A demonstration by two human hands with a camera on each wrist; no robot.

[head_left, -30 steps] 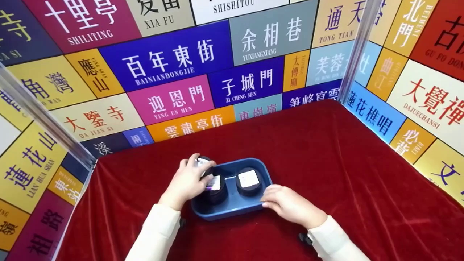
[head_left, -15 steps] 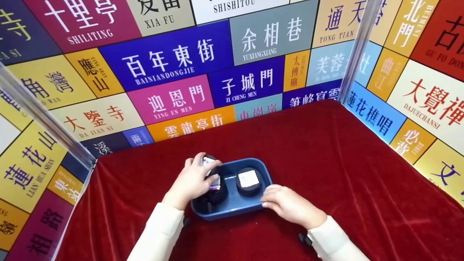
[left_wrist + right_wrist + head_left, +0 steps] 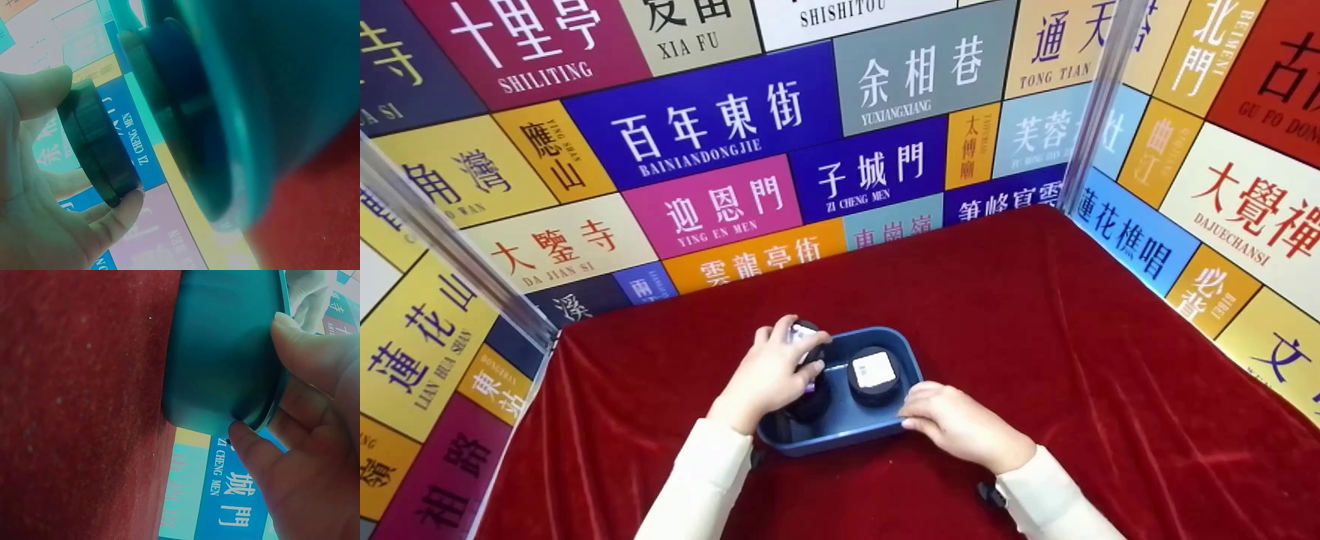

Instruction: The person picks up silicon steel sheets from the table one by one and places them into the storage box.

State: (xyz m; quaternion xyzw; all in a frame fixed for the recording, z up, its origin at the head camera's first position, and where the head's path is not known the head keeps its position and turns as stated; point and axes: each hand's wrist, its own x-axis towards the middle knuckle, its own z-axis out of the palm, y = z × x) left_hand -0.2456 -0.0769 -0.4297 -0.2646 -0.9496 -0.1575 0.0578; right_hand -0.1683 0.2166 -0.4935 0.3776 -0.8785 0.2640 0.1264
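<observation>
My left hand holds a flat, round black jar with a pale label, thumb on one edge and fingertips on the other. It is tilted over the left part of a blue bin; the left wrist view shows it apart from the bin wall. Beneath this hand a dark round jar sits in the bin, partly hidden. Toward the bin's right end stands another black jar with a white label on top. My right hand grips the bin's right rim, thumb and fingers on either side of it.
Dark red cloth covers the table under the bin, with folds on its right side. Colourful panels with place names stand behind and at both sides. Clear upright posts mark the corners.
My left hand has moved a little to the right with the black jar, further over the bin. The right hand and the bin have stayed in place.
</observation>
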